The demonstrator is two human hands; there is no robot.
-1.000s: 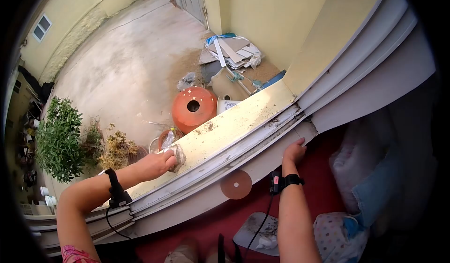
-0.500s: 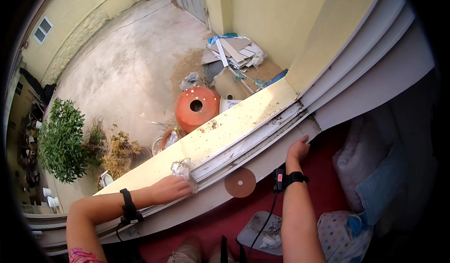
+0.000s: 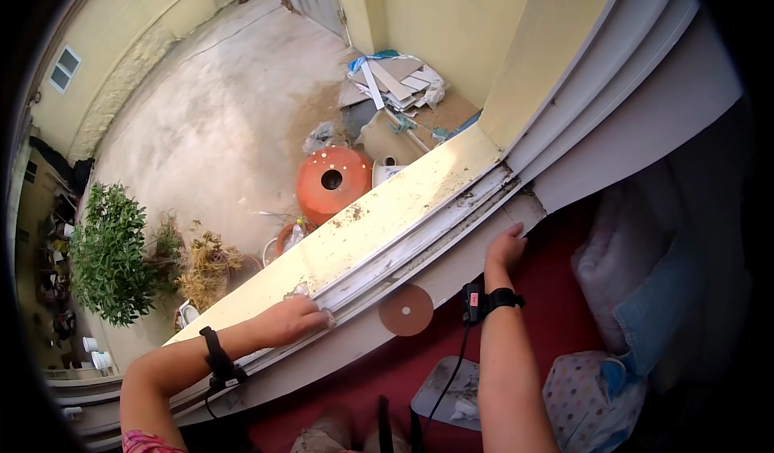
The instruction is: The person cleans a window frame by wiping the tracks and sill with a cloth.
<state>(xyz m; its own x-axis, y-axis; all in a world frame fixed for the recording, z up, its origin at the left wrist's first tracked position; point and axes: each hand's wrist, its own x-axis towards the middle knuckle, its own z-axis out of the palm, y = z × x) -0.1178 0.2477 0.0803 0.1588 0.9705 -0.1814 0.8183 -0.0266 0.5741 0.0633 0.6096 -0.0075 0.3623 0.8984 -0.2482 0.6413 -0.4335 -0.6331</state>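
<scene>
While the fingers of the left hand (image 3: 290, 322) are curled closely over a crumpled, dirty-white cloth (image 3: 327, 317), we see only scraps of it, one past the knuckles and one above the hand. Its long axis we cannot tell, bunched as it is, though the scrap past the knuckles points towards the right hand (image 3: 506, 247). The cloth is at the outer side of the white, grooved window track (image 3: 419, 239), whose long axis climbs from lower left to upper right. The right hand's fingers lie at the edge of the smooth, whitish inner sill (image 3: 463, 251); we cannot tell whether they grip it. Dark dirt speckles the track's upper end and the pale-yellow outer ledge (image 3: 395, 211). A flat, round brown disc (image 3: 391, 312) with a pale centre shows at the sill's inner edge. Inside, we find a red surface (image 3: 556, 292), a soiled, greyish shallow tray (image 3: 427, 396) and a pale polka-dot fabric (image 3: 572, 388). Outside, below us, a round orange-red pot (image 3: 317, 199) and a leafy green plant (image 3: 113, 259) stand in a pale concrete yard (image 3: 210, 106), with yellow walls (image 3: 451, 33) about it.
</scene>
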